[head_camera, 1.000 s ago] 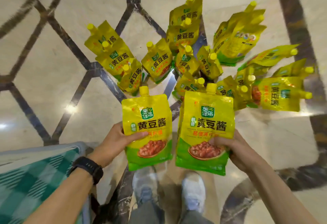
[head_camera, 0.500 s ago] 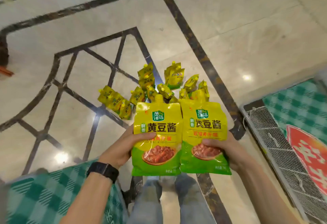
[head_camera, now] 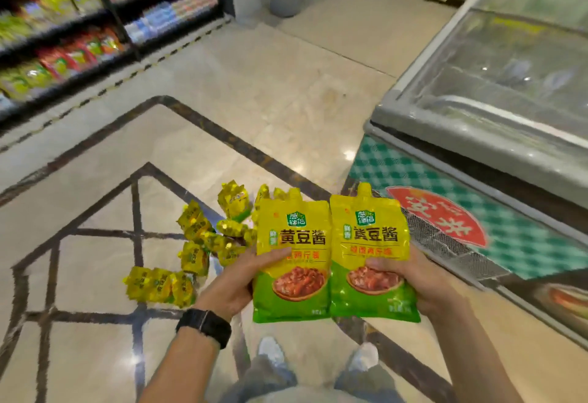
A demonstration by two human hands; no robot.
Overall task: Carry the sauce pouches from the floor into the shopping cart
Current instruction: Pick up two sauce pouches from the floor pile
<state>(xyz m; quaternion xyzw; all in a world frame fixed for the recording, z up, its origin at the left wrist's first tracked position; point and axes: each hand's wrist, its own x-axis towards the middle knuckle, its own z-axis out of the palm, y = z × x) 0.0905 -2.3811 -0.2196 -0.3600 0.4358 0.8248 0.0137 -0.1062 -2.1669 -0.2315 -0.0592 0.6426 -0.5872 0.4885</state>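
I hold two yellow-and-green sauce pouches upright and side by side in front of me. My left hand (head_camera: 237, 278) grips the left pouch (head_camera: 291, 243) by its lower left edge, thumb across the front. My right hand (head_camera: 413, 278) grips the right pouch (head_camera: 370, 237) by its lower right edge in the same way. Several more sauce pouches (head_camera: 203, 243) lie in a loose heap on the marble floor behind and left of the held ones. No shopping cart is visible in the head view.
A chest freezer (head_camera: 477, 122) with a glass lid and a green checked front stands on the right, a metal mesh panel (head_camera: 445, 243) at its base. Stocked store shelves (head_camera: 79, 30) line the far left. My feet (head_camera: 315, 355) are below the pouches.
I have stood up and my view has lifted and swung right; the floor heap now looks smaller and farther away. The two pouches came together and stay in my hands. The freezer came into view.
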